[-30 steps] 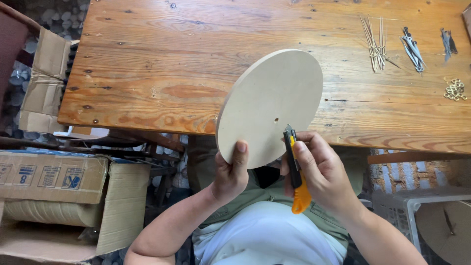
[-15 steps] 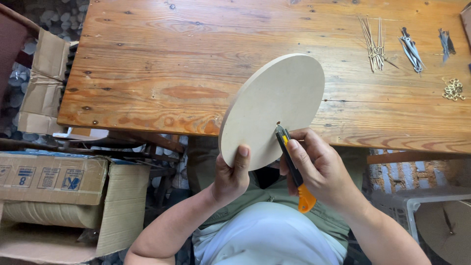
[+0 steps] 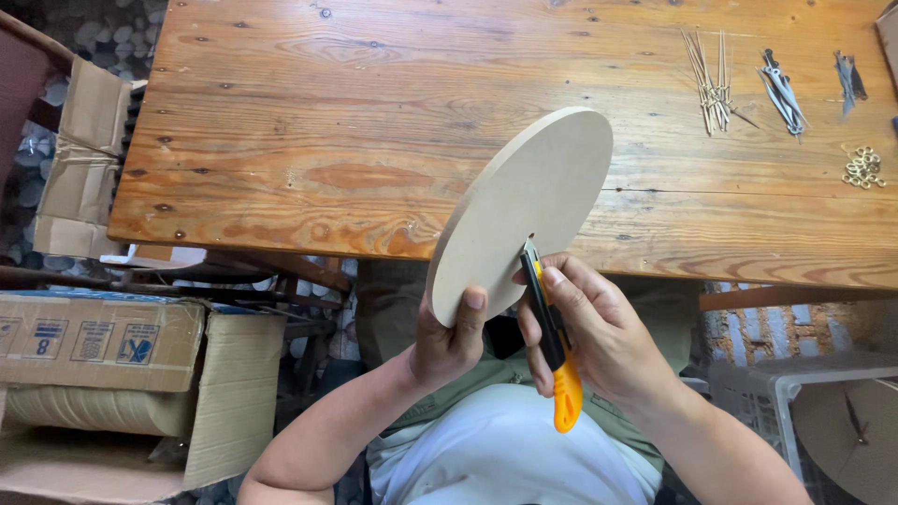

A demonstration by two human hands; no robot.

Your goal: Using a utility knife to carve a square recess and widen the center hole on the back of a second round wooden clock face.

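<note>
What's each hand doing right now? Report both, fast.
Left hand: closed on the lower edge of the round wooden disc.
Right hand: closed around the yellow-and-black utility knife, blade at the disc.

A wooden counter (image 3: 374, 122) fills the upper view. At its one o'clock lie thin metal rods (image 3: 711, 79), dark clips (image 3: 781, 89) and, toward two o'clock, small brass rings (image 3: 862, 168). At eight o'clock stands an open cardboard box (image 3: 103, 374).

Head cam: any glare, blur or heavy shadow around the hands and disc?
Head view: even daylight, no glare on the wooden table; round board, left hand, right hand and utility knife sharp; under-table area dim; slight wide-angle bending at edges.
</note>
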